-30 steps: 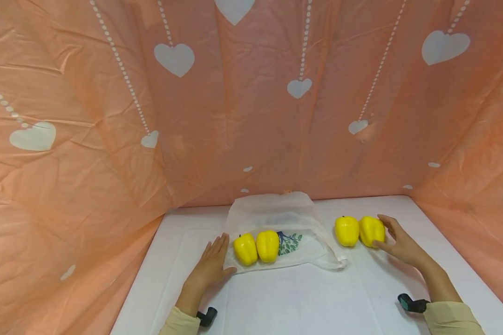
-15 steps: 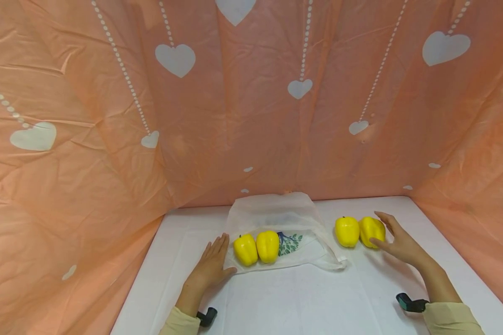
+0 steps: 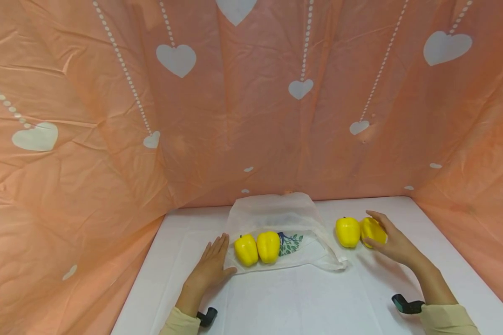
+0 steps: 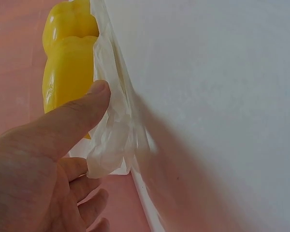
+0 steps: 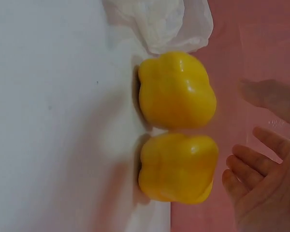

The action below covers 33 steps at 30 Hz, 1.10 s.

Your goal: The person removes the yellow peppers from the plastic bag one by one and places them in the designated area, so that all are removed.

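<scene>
Since the earlier frame, the right hand point(image 3: 396, 242) has shifted toward 9 o'clock, while the left hand and all four peppers stay put. Its fingers are spread loosely and grip nothing, around the outer yellow pepper point(image 3: 370, 229) at 2 o'clock from the worktop's middle; the right wrist view shows a gap between. The inner yellow pepper point(image 3: 348, 232) lies close against it on its 9 o'clock side.

Far and side edges of the worktop point(image 3: 293, 298) meet a peach hanging point(image 3: 251, 116) printed with hearts, which walls it from 9 through 12 to 3 o'clock. Toward 6 o'clock, a broad white stretch runs between the forearms.

At 11 o'clock a sheer bag point(image 3: 272, 211) overlaps the far edge in view, its crumpled 3 o'clock corner just beside the inner pepper. Two more yellow peppers point(image 3: 268, 247) lie on it, beside a tree print point(image 3: 290, 244). At 9 o'clock the left hand point(image 3: 211, 267) rests with fingers extended along the bag's edge.
</scene>
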Tool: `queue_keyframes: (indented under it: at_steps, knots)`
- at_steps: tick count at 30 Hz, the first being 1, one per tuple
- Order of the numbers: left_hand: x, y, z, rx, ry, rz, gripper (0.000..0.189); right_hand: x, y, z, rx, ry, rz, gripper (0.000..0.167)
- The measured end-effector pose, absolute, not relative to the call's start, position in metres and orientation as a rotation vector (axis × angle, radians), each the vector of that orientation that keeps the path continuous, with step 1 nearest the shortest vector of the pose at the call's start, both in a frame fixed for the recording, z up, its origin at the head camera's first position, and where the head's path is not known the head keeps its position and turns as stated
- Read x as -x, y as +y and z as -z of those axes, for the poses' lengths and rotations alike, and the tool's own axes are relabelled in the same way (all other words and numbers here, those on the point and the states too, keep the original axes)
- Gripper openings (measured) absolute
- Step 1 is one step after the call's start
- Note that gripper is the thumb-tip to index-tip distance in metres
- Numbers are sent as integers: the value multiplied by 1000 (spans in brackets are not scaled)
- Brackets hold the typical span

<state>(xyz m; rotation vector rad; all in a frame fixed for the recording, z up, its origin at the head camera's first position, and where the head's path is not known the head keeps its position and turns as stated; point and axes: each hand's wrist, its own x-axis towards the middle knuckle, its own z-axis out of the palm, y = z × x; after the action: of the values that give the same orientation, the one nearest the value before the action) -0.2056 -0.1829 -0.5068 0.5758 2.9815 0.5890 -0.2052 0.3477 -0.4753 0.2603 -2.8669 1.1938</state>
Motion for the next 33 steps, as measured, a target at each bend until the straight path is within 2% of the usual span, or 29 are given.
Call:
queue_keyframes:
  at_steps: [9,33]
  knots:
    - [207,-183,508,-569,2979,-577,98,204,328,476,-344,-2833,-1188,83]
    - [209,-183,508,-558,2973,-586,97,204,293,481,-503,-2817,-1190,80]
